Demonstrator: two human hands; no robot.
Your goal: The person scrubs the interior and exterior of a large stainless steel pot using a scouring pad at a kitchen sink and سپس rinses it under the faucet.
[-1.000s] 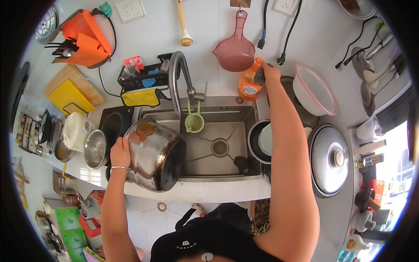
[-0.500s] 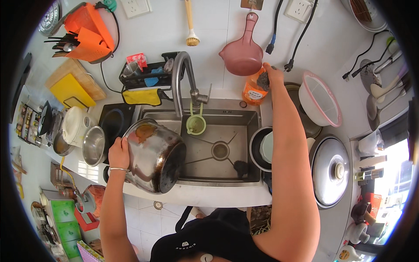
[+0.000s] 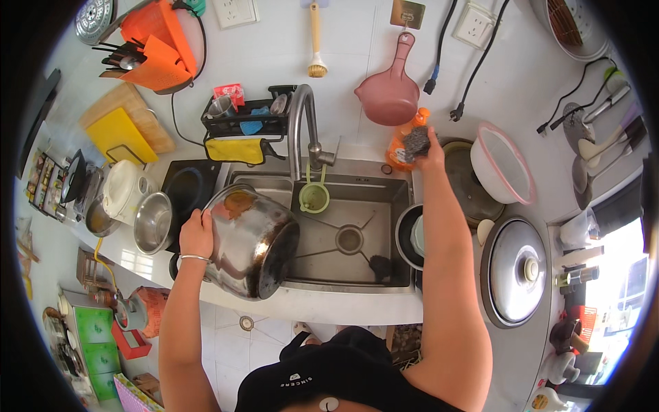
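My left hand (image 3: 197, 237) is closed on the rim side of a large metal pot (image 3: 240, 230), which is tilted on its side over the left part of the sink (image 3: 347, 275). The pot's scorched dark bottom faces right, and a brown stain marks its wall. My right hand (image 3: 434, 152) grips a grey steel wool scrubber (image 3: 416, 142) behind the sink's right back corner. Partly hidden behind the scrubber stands an orange dish soap bottle (image 3: 396, 150) with an orange top. A second dark scrubber (image 3: 380, 268) lies on the sink floor.
The tap (image 3: 296, 130) arches over the sink, with a green strainer (image 3: 314, 198) hanging by it. On the right stand a dark pan (image 3: 405, 237), a pink-rimmed basin (image 3: 504, 165) and a large lid (image 3: 515, 271). A steel bowl (image 3: 152, 223) sits left of the pot.
My right hand with the steel wool has come down from the soap bottle's top toward me, uncovering the orange top. The left hand keeps its hold on the pot. The view has shifted slightly.
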